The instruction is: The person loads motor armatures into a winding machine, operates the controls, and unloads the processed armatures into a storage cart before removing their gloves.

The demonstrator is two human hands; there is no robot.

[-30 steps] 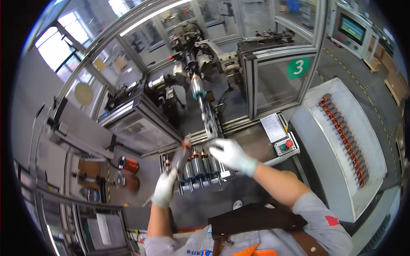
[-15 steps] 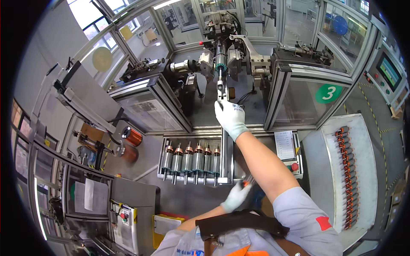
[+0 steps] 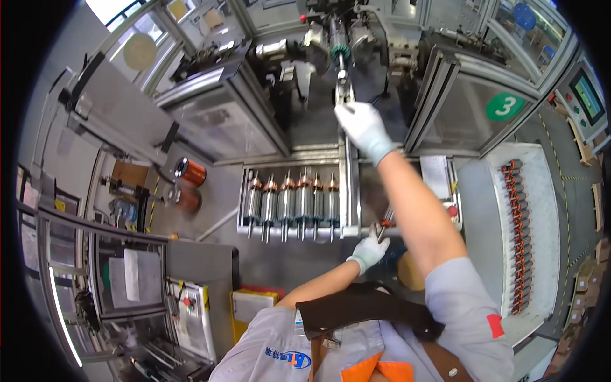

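My right hand [image 3: 364,127], in a white glove, is closed on the near end of a metal shaft holder [image 3: 344,94] on the machine's centre rail. Beyond it, a motor armature [image 3: 339,43] with a green end lies in line between the machine's jaws. My left hand [image 3: 369,252], also gloved, grips the shaft end of another armature [image 3: 386,221] with an orange-copper commutator. That armature is at the front edge of the tray's right section, its far part partly hidden by my right forearm. Several armatures [image 3: 286,202] stand in a row in the left section.
A white bin [image 3: 548,235] at the right holds a long row of armatures. Copper wire spools [image 3: 191,172] stand at the left. Framed guard panels [image 3: 223,124] flank the machine. A paper sheet [image 3: 435,175] and a red button [image 3: 452,211] are beside the tray.
The whole view has shifted, so the machine appears higher. My left hand has moved forward with its armature to the tray's front edge. My right hand remains at the shaft holder.
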